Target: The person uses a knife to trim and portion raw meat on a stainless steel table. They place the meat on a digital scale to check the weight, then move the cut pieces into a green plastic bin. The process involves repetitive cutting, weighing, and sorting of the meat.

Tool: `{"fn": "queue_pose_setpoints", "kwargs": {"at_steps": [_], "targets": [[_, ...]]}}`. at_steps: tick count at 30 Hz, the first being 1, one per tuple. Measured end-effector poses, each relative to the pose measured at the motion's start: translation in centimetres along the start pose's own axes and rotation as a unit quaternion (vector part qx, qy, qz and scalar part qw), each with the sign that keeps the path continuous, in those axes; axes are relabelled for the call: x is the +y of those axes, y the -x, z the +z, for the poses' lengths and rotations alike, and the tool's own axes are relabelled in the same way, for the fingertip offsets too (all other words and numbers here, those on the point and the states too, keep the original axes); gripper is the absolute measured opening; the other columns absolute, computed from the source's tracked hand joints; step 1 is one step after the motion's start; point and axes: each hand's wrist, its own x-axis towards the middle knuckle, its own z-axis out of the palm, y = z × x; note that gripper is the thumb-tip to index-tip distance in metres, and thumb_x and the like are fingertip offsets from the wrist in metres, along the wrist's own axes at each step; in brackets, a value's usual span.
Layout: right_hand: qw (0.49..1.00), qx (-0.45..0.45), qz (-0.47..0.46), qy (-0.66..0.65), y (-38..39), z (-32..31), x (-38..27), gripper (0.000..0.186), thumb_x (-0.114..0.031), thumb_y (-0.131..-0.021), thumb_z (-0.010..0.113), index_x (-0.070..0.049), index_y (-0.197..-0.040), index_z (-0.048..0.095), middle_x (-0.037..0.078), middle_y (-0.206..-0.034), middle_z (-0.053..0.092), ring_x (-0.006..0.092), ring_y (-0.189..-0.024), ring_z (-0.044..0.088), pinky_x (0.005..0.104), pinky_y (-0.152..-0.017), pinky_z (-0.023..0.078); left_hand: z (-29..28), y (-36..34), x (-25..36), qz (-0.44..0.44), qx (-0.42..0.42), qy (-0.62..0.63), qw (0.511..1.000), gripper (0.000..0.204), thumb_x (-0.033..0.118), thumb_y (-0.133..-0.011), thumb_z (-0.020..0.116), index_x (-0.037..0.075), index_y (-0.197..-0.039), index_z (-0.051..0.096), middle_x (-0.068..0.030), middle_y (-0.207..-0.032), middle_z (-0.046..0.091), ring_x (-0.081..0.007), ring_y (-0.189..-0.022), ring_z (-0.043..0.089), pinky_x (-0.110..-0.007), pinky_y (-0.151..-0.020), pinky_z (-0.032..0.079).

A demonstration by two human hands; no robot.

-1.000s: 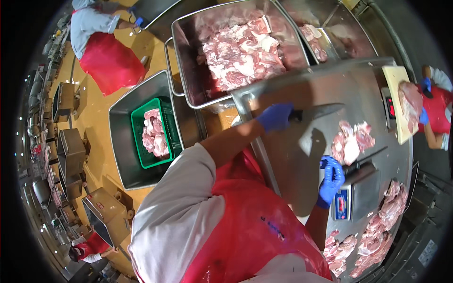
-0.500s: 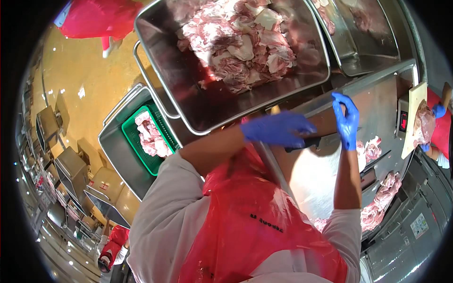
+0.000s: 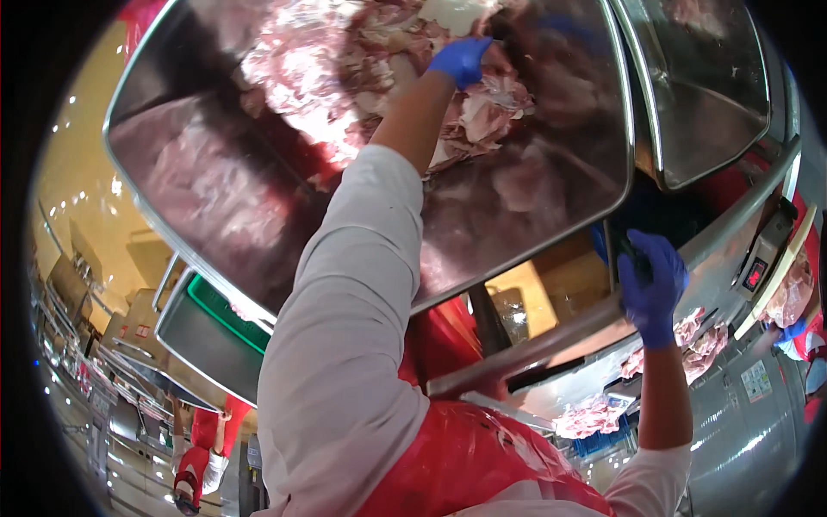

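My left hand (image 3: 463, 62), in a blue glove, reaches far into a big steel tub. It lies on the heap of raw meat pieces (image 3: 319, 73), pink with pale fat. Its fingers curl down and are mostly hidden, so I cannot tell whether they grip a piece. At the right, my right hand (image 3: 655, 289), gloved in blue too, is raised over the edge of the steel work table (image 3: 551, 349). Its fingers wrap round a dark handle (image 3: 636, 258); no blade can be made out.
The steel tub (image 3: 525, 258) fills the upper middle, with another steel tub (image 3: 715, 112) to its right. A green basket (image 3: 226, 312) sits in a bin at the left. Meat pieces (image 3: 590, 418) lie beyond the table edge. Co-workers in red aprons stand at lower left and far right.
My left hand has moved from over the table up into the tub, onto the meat. My right hand now grips a dark handle. The view has shifted toward the tub.
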Motion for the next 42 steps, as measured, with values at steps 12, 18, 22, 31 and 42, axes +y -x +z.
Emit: {"fn": "queue_pose_setpoints", "kwargs": {"at_steps": [12, 18, 22, 31, 42], "targets": [[0.997, -0.062, 0.015, 0.041, -0.8, -0.4, 0.4, 0.038, -0.018, -0.073, 0.074, -0.008, -0.11, 0.067, 0.01, -0.1, 0.067, 0.029, -0.088, 0.064, 0.0399, -0.079, 0.048, 2.5, 0.8, -0.9, -0.081, -0.236, 0.043, 0.967, 0.063, 0.025, -0.072, 0.071, 0.009, -0.13, 0.054, -0.0195, -0.125, 0.061, -0.0382, -0.114, 0.059, -0.044, -0.098, 0.048], [0.997, -0.069, 0.015, 0.04, -1.1, -0.4, 0.3, 0.038, -0.018, -0.075, 0.074, -0.009, -0.11, 0.067, 0.01, -0.1, 0.067, 0.0297, -0.089, 0.063, 0.0401, -0.08, 0.047, 7.0, 22.3, -7.2, -0.19, -0.172, 0.38, 0.889, 0.061, 0.033, -0.071, 0.079, 0.004, -0.122, 0.062, -0.0141, -0.112, 0.068, -0.0274, -0.102, 0.065, -0.038, -0.092, 0.05], [0.997, -0.066, 0.002, 0.042, -1.0, -0.4, 0.3, 0.038, -0.019, -0.076, 0.073, -0.009, -0.111, 0.066, 0.01, -0.099, 0.067, 0.03, -0.087, 0.063, 0.0402, -0.078, 0.048, 3.1, 29.4, -9.7, -0.387, -0.229, 0.477, 0.755, 0.053, 0.021, -0.078, 0.077, 0.001, -0.125, 0.062, -0.0062, -0.105, 0.068, -0.0165, -0.098, 0.061, -0.033, -0.09, 0.048], [0.998, -0.06, 0.002, 0.025, -1.1, -0.4, 0.8, 0.038, -0.019, -0.075, 0.073, -0.009, -0.112, 0.066, 0.01, -0.1, 0.066, 0.0299, -0.085, 0.063, 0.0405, -0.076, 0.047, -2.6, 15.9, -10.4, -0.141, -0.188, 0.053, 0.971, 0.027, 0.018, -0.086, 0.067, 0.002, -0.107, 0.067, -0.0166, -0.101, 0.07, -0.0256, -0.092, 0.068, -0.037, -0.083, 0.052], [0.997, -0.07, 0.022, 0.033, -0.9, -0.3, 0.8, 0.041, -0.023, -0.073, 0.075, -0.011, -0.111, 0.066, 0.007, -0.1, 0.065, 0.0271, -0.085, 0.062, 0.0385, -0.077, 0.046, 13.6, 2.1, 5.5, -0.282, -0.142, 0.234, 0.92, 0.102, 0.045, -0.056, 0.087, 0.006, -0.139, 0.043, -0.0247, -0.132, 0.056, -0.0387, -0.122, 0.055, -0.042, -0.098, 0.048]]}}
